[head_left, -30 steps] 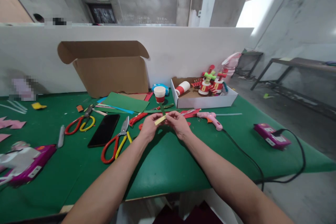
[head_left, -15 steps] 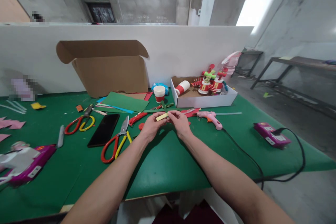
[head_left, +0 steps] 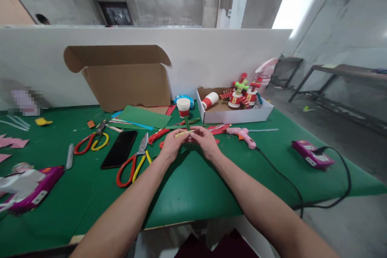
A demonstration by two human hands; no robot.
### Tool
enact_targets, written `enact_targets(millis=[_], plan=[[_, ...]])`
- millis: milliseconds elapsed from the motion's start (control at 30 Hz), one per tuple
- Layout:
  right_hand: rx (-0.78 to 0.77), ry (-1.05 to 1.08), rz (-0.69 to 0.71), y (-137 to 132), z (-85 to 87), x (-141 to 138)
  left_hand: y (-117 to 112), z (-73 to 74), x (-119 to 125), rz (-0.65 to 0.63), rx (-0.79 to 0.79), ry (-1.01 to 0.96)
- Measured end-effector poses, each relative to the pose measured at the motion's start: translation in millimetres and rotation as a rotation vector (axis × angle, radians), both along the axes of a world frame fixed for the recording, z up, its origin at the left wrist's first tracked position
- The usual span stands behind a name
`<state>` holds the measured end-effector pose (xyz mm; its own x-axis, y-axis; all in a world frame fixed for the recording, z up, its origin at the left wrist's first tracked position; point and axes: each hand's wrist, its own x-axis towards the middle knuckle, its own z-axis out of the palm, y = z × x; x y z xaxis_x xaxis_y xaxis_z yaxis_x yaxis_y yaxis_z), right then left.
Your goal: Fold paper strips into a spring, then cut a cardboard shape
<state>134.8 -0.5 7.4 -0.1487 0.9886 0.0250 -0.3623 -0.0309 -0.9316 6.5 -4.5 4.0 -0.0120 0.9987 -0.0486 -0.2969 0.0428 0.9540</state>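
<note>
Fingertip to fingertip, my left hand (head_left: pixel 173 145) and my right hand (head_left: pixel 207 142) meet over the near middle of the table. Both are pinched on a pair of paper strips. The yellow paper strip (head_left: pixel 183 133) lies across my left fingers and is seen nearly edge-on. A green paper strip (head_left: pixel 187 123) sticks up away from me between the hands; where the two strips meet is hidden by my fingers. Just behind stands a red and white paper cup (head_left: pixel 183 108). Red round pieces peek out beside both hands, partly covered.
Scissors (head_left: pixel 133 165), a phone (head_left: pixel 119 150) and a second pair of scissors (head_left: pixel 93 141) lie left. A pink glue gun (head_left: pixel 243 135) with a cable is at right. Behind are coloured paper sheets (head_left: pixel 148 117) and a white box (head_left: pixel 237 117) holding cup figures.
The yellow strip has turned from showing its broad face to nearly edge-on and shifted slightly left. The green strip's upright end has moved a little left. Both hands stay together.
</note>
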Motion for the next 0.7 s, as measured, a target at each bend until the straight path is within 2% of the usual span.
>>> enact_targets(millis=[133,467,700], plan=[[-0.024,0.002,0.005,2.8,-1.9,1.3,-0.6,0.0,-0.1,0.027,0.023,0.085],[-0.088,0.037,-0.049,3.9,-2.6,0.4,-3.9,7.5,-0.9,0.073,0.084,0.132],[-0.145,0.108,-0.035,3.7,-3.1,0.7,-2.3,4.5,-0.4,0.091,0.080,0.157]])
